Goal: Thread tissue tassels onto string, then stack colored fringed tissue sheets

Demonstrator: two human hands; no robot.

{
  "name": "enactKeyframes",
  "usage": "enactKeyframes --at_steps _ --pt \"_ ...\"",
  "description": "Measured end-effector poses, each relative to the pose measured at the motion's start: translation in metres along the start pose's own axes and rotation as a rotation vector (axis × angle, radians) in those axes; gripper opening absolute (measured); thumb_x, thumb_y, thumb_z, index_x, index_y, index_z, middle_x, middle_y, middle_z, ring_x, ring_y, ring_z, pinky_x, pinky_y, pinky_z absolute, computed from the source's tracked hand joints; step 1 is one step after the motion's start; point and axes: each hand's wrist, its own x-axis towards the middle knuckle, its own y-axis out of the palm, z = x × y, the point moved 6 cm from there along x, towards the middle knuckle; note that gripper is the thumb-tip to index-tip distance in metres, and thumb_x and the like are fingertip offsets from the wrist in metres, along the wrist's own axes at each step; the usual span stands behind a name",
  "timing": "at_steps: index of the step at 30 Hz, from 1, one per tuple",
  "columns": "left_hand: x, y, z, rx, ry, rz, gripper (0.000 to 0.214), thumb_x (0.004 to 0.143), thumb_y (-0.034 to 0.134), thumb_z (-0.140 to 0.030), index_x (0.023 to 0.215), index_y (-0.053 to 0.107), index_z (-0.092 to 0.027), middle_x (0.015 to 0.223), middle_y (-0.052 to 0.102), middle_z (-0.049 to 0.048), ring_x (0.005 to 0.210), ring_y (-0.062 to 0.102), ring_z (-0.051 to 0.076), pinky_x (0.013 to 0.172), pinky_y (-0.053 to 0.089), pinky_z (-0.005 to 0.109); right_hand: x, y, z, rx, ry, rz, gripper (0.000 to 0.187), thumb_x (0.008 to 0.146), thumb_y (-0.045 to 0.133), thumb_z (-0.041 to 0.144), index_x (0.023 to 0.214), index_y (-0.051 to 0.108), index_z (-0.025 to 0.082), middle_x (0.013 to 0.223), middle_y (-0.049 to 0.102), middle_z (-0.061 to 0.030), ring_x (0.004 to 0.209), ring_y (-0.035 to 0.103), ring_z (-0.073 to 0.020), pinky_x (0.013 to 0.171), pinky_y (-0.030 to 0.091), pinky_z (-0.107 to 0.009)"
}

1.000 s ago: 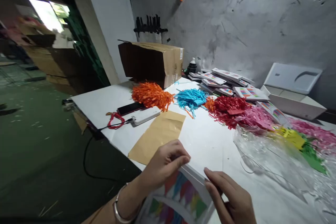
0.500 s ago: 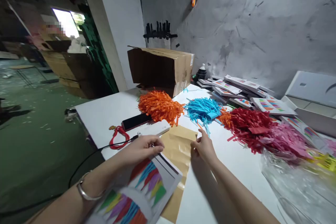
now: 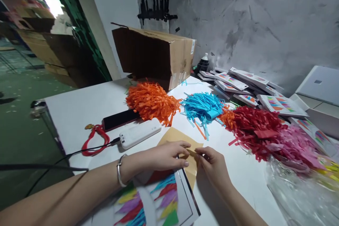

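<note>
2 hands (image 3: 169, 157) (image 3: 214, 164), 1 brown sheet (image 3: 174, 137)

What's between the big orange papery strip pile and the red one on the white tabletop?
The head view shows a blue bundle of papery strips, then a small orange papery tuft beside the red pile.

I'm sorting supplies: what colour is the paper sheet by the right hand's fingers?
Paper sheet: tan-brown, clearest in the head view.

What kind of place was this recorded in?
Probably a small workshop or packing area: bundles of cut paper strips, such as the orange bundle, a pile of printed packs and an open carton share one white table.
</note>
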Motion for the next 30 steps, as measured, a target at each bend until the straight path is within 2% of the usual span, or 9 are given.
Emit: enactKeyframes --at_steps 6,10,16,22,26,30 --pt "-0.001 -0.003 0.003 -0.027 0.002 -0.013 0.035 0.091 0.062 -0.042 0.115 0.074 -0.020 0.143 0.059 0.0117 0.127 0.059 0.030 0.107 0.044 0.036 -0.005 -0.001 0.005 -0.237 -0.181 -0.048 0.024 0.093 0.053 0.022 0.094 0.077 0.022 0.087 0.060 -0.0050 0.065 0.060 -0.0140 0.057 0.047 -0.024" --pt "0.001 -0.002 0.006 -0.048 0.024 -0.015 0.045 0.091 0.063 -0.044 0.128 0.068 -0.018 0.140 0.061 0.0118 0.128 0.057 0.029 0.109 0.042 0.035 -0.006 0.000 0.011 -0.353 -0.296 -0.046 0.027 0.096 0.049 0.018 0.106 0.074 0.022 0.089 0.062 -0.0047 0.067 0.061 -0.0128 0.058 0.046 -0.022" --pt "0.003 -0.001 0.008 -0.076 0.049 -0.021 0.041 0.091 0.063 -0.041 0.126 0.070 -0.020 0.136 0.064 0.0094 0.124 0.060 0.029 0.106 0.044 0.034 -0.006 0.000 0.018 -0.451 -0.372 -0.071 0.026 0.100 0.045 0.015 0.102 0.071 0.018 0.086 0.063 -0.0039 0.065 0.062 -0.0115 0.059 0.048 -0.021" --pt "0.004 0.000 0.007 -0.081 0.032 0.003 0.046 0.090 0.065 -0.040 0.131 0.066 -0.019 0.138 0.062 0.0114 0.126 0.057 0.030 0.110 0.041 0.037 -0.010 0.004 0.020 -0.582 -0.500 -0.092 0.027 0.100 0.042 0.010 0.103 0.068 0.017 0.082 0.060 -0.0032 0.065 0.059 -0.0117 0.057 0.043 -0.021" --pt "0.004 0.001 0.002 -0.108 0.061 0.013 0.041 0.091 0.063 -0.038 0.127 0.068 -0.020 0.132 0.065 0.0092 0.121 0.060 0.028 0.105 0.044 0.033 -0.014 0.007 0.025 -0.694 -0.604 -0.096 0.030 0.099 0.040 0.006 0.091 0.067 0.017 0.072 0.055 -0.0009 0.058 0.049 -0.0119 0.053 0.036 -0.024" --pt "0.004 0.001 0.001 -0.107 0.039 0.018 0.044 0.090 0.063 -0.036 0.130 0.066 -0.017 0.133 0.063 0.0115 0.122 0.059 0.028 0.107 0.042 0.034 -0.017 0.008 0.034 -0.755 -0.709 -0.084 0.033 0.098 0.041 0.004 0.080 0.065 0.018 0.069 0.055 -0.0026 0.060 0.047 -0.0153 0.053 0.032 -0.029"
